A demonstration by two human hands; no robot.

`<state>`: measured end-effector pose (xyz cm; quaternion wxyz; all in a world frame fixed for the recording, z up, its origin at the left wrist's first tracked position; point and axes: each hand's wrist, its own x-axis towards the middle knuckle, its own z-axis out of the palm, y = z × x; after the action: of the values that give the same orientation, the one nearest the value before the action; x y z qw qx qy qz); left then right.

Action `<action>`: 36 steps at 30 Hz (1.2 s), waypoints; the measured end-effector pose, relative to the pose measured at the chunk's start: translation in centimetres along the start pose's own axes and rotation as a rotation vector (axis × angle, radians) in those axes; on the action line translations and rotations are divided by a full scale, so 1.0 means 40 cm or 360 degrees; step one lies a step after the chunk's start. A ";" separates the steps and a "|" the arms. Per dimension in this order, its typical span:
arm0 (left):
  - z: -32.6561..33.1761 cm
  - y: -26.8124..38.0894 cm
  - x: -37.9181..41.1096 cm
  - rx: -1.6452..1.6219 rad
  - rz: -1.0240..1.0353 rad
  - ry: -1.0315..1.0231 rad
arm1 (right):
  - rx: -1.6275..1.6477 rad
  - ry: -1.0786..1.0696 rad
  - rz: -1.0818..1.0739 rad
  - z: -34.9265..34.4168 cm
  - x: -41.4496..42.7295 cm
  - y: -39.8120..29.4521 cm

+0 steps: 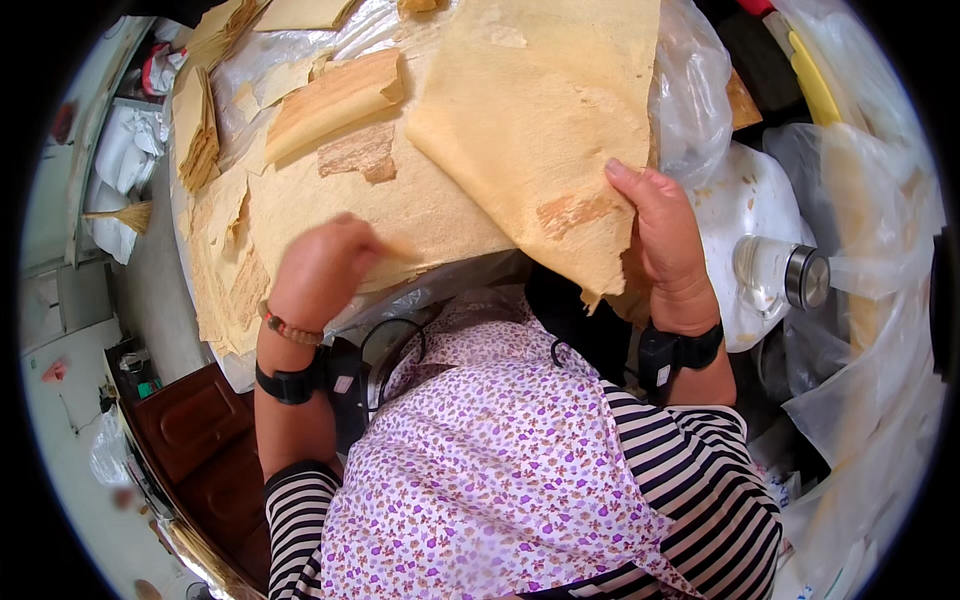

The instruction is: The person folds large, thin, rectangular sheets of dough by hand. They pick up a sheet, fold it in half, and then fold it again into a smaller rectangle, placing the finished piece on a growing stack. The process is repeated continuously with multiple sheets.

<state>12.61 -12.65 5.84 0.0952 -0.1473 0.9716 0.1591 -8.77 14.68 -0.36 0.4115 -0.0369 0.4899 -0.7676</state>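
A large thin tan sheet (540, 127) with a ragged lower corner lies slanted over the work surface, a rough brownish patch near that corner. My right hand (656, 217) grips its right edge, thumb on top and fingers behind. Left of it, my left hand (330, 262) is blurred, fingers bent together, with a small tan scrap (401, 249) at the fingertips. Beneath lies another broad tan sheet (442, 202). A curled tan piece (337, 101) and a rough brown fragment (360, 152) rest on it beyond my left hand.
Folded tan sheets (196, 135) are stacked at the table's left side. Clear plastic (694, 90) covers parts of the table. On a white surface at the right lies a glass jar (757, 274) with a metal lid. A hand broom (131, 216) is at the far left.
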 end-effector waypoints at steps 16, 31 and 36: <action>-0.054 0.119 0.191 -0.0821 0.0558 0.0739 | -0.0940 -0.0730 -0.0589 0.115 -0.081 -0.043; -0.076 -0.050 0.197 -0.2255 -0.0477 -0.0224 | -0.1450 -0.1277 -0.1224 0.100 -0.174 -0.122; -0.079 -0.061 0.021 -0.2403 -0.0363 -0.0158 | -0.1330 -0.1691 -0.1174 0.156 -0.198 -0.132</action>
<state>12.18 -16.15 7.90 0.0280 -0.2645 0.5724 0.7756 -3.81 16.41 9.75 0.2607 -0.7140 0.4318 -0.4855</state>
